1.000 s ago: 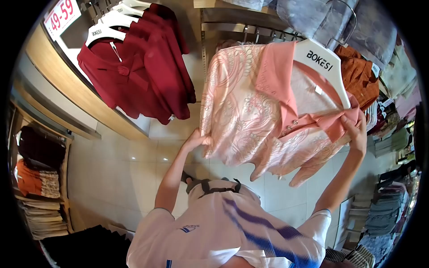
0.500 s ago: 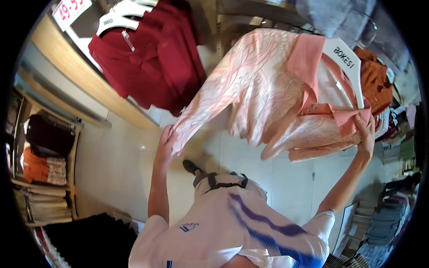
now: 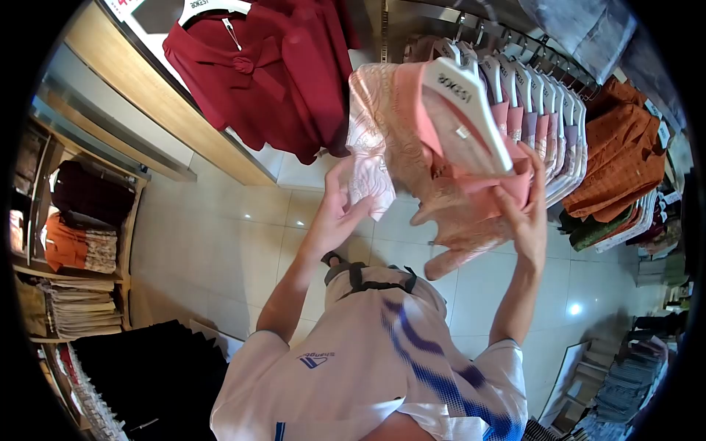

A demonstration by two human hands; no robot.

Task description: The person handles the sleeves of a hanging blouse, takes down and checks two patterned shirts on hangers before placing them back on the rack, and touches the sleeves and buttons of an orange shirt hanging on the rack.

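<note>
A pink patterned shirt (image 3: pixel 404 132) with a plain coral collar hangs on a white hanger (image 3: pixel 471 103) in front of me. My left hand (image 3: pixel 344 209) pinches the shirt's sleeve near its cuff, which is bent downward. On the other side, my right hand (image 3: pixel 526 217) grips the coral collar by the lower end of the hanger, thumb on the front and fingers behind. The shirt is tilted, and its other sleeve dangles below my right hand. The hanger's hook is hard to make out against the rack behind.
Similar shirts on white hangers (image 3: pixel 548 110) line a rack behind. Dark red blouses (image 3: pixel 257 81) hang at upper left, rust-orange garments (image 3: pixel 625 154) at right. Shelves of folded clothes (image 3: pixel 84 309) stand at far left, black garments (image 3: pixel 147 382) at lower left. Tiled floor (image 3: pixel 220 242) lies below.
The shirt has moved left and nearer the red blouses. Its sleeve, stretched out before, is now bent and slack as my hands have come closer together. The rack of shirts behind has come into view.
</note>
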